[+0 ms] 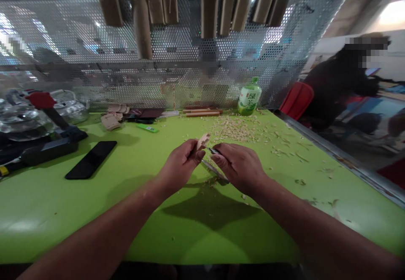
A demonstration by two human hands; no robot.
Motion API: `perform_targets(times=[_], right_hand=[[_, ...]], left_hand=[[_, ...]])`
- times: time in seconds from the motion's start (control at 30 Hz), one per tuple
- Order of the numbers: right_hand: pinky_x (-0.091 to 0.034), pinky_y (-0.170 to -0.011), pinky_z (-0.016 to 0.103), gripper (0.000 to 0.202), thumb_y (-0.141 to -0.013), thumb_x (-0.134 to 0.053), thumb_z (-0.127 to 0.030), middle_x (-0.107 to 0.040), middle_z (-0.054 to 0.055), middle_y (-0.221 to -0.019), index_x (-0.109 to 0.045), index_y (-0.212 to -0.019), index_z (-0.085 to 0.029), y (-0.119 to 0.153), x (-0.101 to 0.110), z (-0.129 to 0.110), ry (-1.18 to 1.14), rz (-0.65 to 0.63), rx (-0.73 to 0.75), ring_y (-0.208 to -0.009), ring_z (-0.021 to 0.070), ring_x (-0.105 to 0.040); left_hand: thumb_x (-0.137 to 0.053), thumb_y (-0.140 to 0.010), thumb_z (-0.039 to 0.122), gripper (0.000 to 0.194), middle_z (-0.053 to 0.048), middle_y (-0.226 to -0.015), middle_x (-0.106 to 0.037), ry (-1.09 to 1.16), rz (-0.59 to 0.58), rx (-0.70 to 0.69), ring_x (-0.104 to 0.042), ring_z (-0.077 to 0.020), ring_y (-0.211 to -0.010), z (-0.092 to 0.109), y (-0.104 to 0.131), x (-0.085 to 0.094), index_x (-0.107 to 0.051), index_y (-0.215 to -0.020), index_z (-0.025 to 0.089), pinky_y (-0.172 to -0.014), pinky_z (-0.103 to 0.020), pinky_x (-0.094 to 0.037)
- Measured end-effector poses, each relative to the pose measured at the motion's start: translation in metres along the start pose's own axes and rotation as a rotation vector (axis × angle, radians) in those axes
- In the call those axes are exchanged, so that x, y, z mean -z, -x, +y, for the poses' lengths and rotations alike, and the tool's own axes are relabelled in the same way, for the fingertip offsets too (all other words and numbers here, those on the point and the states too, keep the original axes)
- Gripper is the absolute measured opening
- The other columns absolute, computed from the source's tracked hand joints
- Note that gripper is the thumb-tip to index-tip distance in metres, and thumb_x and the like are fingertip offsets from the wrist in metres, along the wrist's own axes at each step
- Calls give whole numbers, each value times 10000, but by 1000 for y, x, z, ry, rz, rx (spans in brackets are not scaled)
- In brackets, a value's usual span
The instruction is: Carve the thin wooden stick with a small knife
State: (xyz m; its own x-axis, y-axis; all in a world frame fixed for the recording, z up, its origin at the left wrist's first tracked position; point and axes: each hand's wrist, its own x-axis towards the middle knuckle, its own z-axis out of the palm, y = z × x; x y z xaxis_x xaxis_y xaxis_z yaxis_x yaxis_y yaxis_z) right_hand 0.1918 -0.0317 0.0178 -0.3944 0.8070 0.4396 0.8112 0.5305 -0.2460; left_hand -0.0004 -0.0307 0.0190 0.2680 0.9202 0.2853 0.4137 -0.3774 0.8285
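A small pale piece of wood with a notched upper edge is pinched in my left hand, above the middle of the green table. My right hand is closed around a carving knife. Its dark tip points left at the wood, with a narrow gap visible between them; most of the handle is hidden in the fist. Beneath the hands, a long thin grey tool rests on the tabletop, partly covered by my right hand. Wood shavings are scattered behind and to the right.
A black phone lies at left, near a red-and-black device and glass teapots. Behind are carved wood pieces, wooden strips and a green tea bottle. A perforated metal panel bounds the back; a person sits right.
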Motion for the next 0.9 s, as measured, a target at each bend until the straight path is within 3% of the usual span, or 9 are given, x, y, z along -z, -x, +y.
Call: perform_targets(times=[0.3, 0.63, 0.9], right_hand=[[-232, -575, 276, 519, -996, -236, -545, -615, 49, -760, -586, -863, -186, -1, 3, -1, 65, -10, 19, -625, 142, -478], [-189, -538, 289, 511, -1000, -208, -532, -630, 68, -747, -577, -917, -188, 1, -1, -7, 127, -112, 1, -570, 152, -464], [-168, -536, 300, 394, -1001, -315, -447, -647, 78, -734, -590, -885, -190, 4, -9, -18, 163, -61, -50, -588, 170, -504]], left_hand=[[-466, -934, 444, 302, -6, -812, -587, -62, -7, -36, -501, -127, -728, -1, 1, 1, -588, -977, 172, -638, -227, -380], [-286, -950, 604, 559, -69, -866, -639, -484, 59, -168, -545, -165, -695, -3, 9, -1, -562, -1129, 151, -617, -268, -360], [-326, -945, 599, 489, -47, -724, -587, -581, 155, -129, -499, -161, -623, -2, 11, -8, -559, -913, 170, -571, -271, -268]])
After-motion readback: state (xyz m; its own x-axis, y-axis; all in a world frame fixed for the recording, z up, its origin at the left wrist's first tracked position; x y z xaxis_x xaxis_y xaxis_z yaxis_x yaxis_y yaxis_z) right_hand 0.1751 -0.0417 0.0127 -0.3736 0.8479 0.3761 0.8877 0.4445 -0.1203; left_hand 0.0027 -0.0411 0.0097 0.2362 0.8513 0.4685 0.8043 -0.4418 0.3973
